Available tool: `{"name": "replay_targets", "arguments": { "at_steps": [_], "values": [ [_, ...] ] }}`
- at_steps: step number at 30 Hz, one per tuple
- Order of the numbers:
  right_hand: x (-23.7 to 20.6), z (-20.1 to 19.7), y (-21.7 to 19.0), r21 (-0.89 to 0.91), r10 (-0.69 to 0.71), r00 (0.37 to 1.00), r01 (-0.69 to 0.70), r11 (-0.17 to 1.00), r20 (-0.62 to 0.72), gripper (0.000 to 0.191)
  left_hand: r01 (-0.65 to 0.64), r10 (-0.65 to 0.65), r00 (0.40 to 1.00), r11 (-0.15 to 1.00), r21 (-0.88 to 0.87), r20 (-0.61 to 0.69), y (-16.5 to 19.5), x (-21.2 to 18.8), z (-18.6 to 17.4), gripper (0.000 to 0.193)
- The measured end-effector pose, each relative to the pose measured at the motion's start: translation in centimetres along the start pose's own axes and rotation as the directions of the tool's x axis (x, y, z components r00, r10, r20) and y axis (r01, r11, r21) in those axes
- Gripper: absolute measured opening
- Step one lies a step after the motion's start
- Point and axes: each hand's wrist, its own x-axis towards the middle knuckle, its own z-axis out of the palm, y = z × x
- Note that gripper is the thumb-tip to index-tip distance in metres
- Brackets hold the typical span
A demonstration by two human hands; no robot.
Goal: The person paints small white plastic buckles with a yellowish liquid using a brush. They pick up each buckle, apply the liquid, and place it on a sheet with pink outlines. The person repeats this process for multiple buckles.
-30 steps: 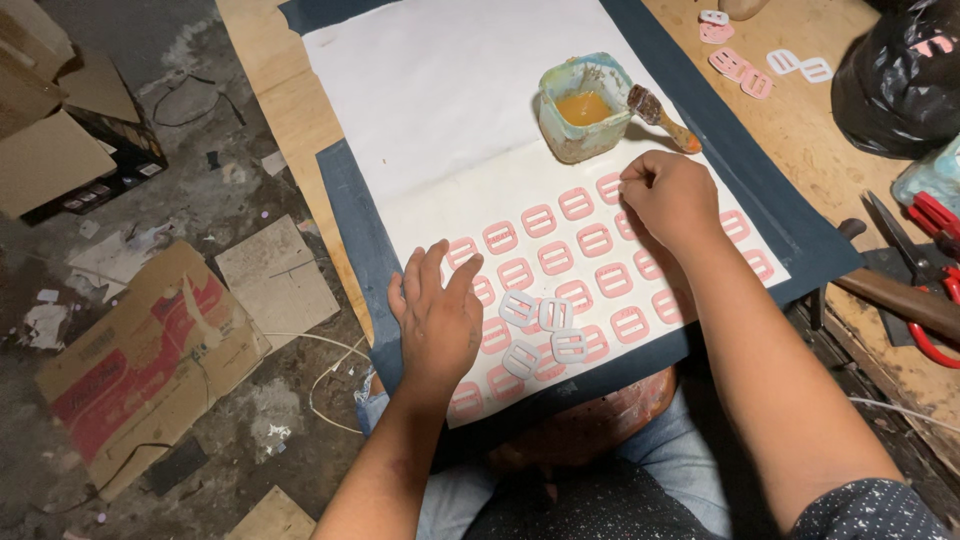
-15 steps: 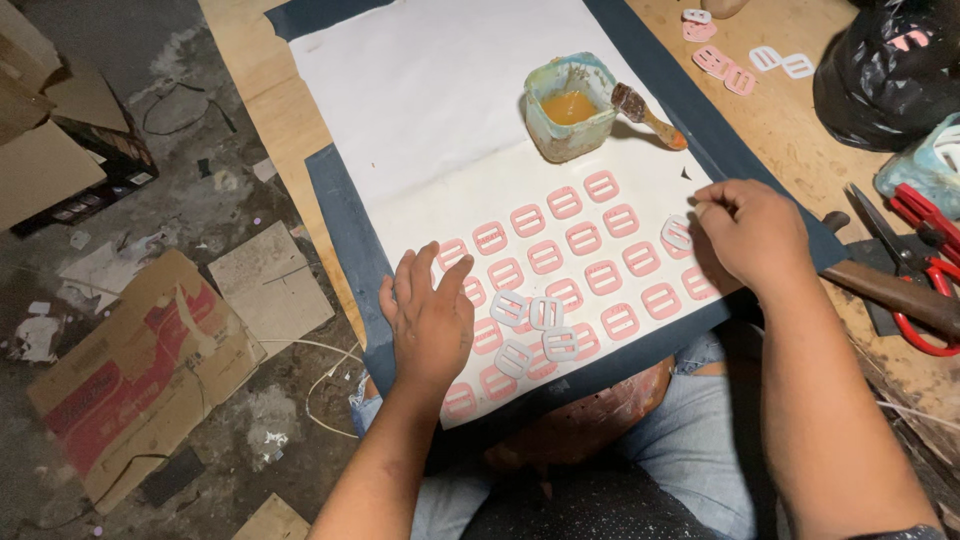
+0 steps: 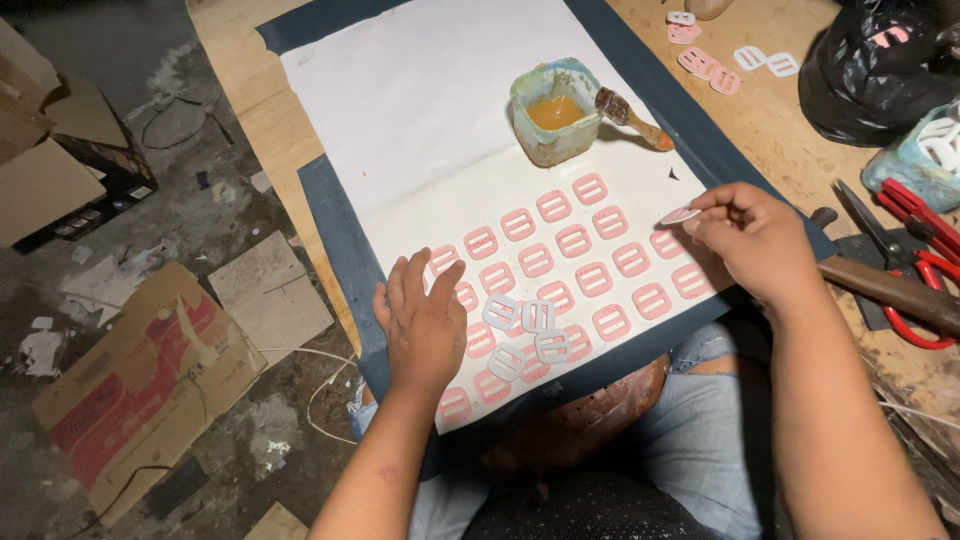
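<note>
A pink buckle piece [image 3: 681,215] sits pinched between the thumb and fingertips of the right hand [image 3: 752,243], sticking out past the fingertips with its long axis pointing left and slightly down toward the white sheet [image 3: 420,110]; it is lifted off the rows of pink buckles [image 3: 574,241] lying just below the knuckles. The left hand [image 3: 423,322] lies flat and open on the sheet, grasping nothing, its fingers spread; four loose white buckles [image 3: 524,332] lie just right of its thumb. Beyond the right hand stand a glue cup [image 3: 553,123] and a brush [image 3: 632,118] on the worktop [image 3: 770,120].
</note>
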Motion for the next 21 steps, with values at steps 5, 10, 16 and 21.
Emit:
{"name": "replay_targets", "arguments": {
  "at_steps": [5,10,16,21],
  "values": [
    [0.4,-0.3,-0.1,-0.035,0.11,0.993,-0.111,0.993,-0.035,0.018,-0.011,0.011,1.0,1.0,0.009,-0.007,0.0,0.0,0.0,0.037],
    [1.4,0.4,0.3,0.101,0.031,1.0,-0.031,0.994,0.001,0.027,-0.014,0.014,1.0,1.0,0.008,-0.004,0.0,0.0,-0.1,0.038],
    [2.2,1.1,0.3,0.204,0.147,0.989,-0.137,0.969,-0.035,0.016,0.002,-0.002,1.0,1.0,-0.002,0.004,0.1,0.1,0.0,0.038],
    [2.8,1.4,0.4,0.02,0.106,0.993,-0.105,0.994,-0.06,0.013,-0.001,0.001,1.0,1.0,-0.003,-0.01,0.1,0.0,0.0,0.038]
  ]
}}
